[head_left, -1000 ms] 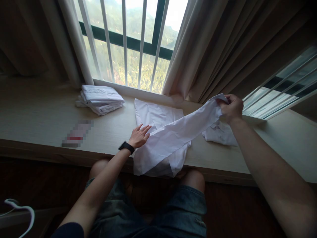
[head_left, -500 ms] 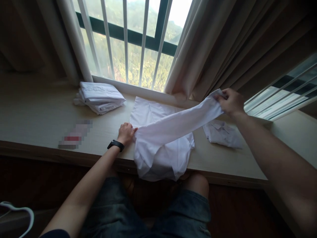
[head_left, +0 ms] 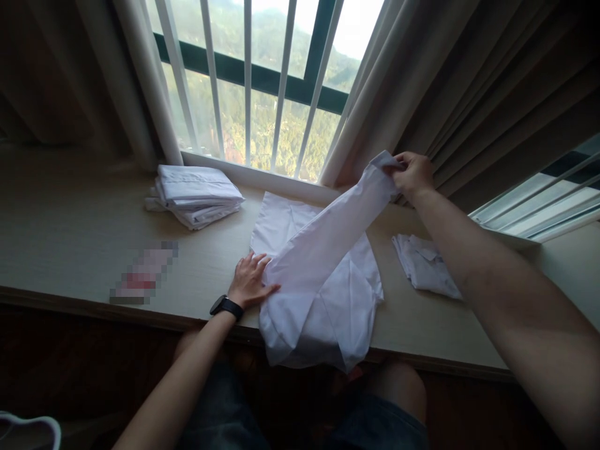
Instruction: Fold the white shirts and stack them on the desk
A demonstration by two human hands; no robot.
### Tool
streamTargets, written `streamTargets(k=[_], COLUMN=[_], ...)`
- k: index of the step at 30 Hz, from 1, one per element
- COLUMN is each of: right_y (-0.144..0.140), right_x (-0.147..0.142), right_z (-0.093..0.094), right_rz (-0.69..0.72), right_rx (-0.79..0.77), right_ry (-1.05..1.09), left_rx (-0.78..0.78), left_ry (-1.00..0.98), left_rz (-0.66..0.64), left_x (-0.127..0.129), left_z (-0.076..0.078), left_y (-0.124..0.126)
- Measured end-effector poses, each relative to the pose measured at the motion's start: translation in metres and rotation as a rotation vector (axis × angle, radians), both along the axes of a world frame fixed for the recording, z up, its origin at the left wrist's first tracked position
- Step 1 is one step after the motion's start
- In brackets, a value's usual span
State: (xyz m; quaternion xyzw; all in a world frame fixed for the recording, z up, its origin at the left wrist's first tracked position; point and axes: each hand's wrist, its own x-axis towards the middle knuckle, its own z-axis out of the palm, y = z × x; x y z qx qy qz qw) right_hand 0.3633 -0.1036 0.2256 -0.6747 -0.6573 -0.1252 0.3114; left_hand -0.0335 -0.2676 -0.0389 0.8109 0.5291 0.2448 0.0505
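Observation:
A white shirt [head_left: 323, 281] lies partly folded on the wooden window ledge, its near end hanging over the front edge. With fingers closed, my right hand [head_left: 413, 176] pinches the cuff of one sleeve and holds it raised up and to the right. The sleeve stretches diagonally across the shirt. My left hand [head_left: 250, 280], with a dark watch on its wrist, rests at the shirt's left edge. Its fingers are spread, with fingertips and thumb touching the cloth.
A stack of folded white garments [head_left: 199, 194] sits at the back left of the ledge [head_left: 79, 250]. Another folded white shirt [head_left: 426, 265] lies to the right, partly behind my forearm. A blurred-out flat item [head_left: 145, 272] is at left. A white hanger [head_left: 37, 422] shows at lower left. Curtains [head_left: 435, 81] flank the barred window.
My right hand has swung the sleeve's cuff leftward and upward, towards the window. My left hand has opened from a pinch to spread fingers on the shirt's edge. The view has shifted slightly.

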Motion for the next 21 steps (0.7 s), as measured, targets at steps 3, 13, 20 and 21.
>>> streamTargets(k=[3, 13, 20, 21], right_y=[0.031, 0.126, 0.169, 0.171], right_x=[-0.021, -0.056, -0.036, -0.033], right_z=[0.002, -0.100, -0.155, -0.163], right_rz=[-0.032, -0.016, -0.091, -0.064], right_rx=[-0.007, -0.321, -0.333, -0.379], right_ry=[-0.071, -0.180, -0.124, -0.129], left_rx=[0.009, 0.010, -0.023, -0.026], left_ry=[0.000, 0.004, 0.004, 0.009], left_rz=[0.037, -0.039, 0.067, 0.092], left_x=[0.000, 0.000, 0.006, 0.007], left_z=[0.002, 0.005, 0.002, 0.002], left_y=[0.000, 0.005, 0.011, 0.012])
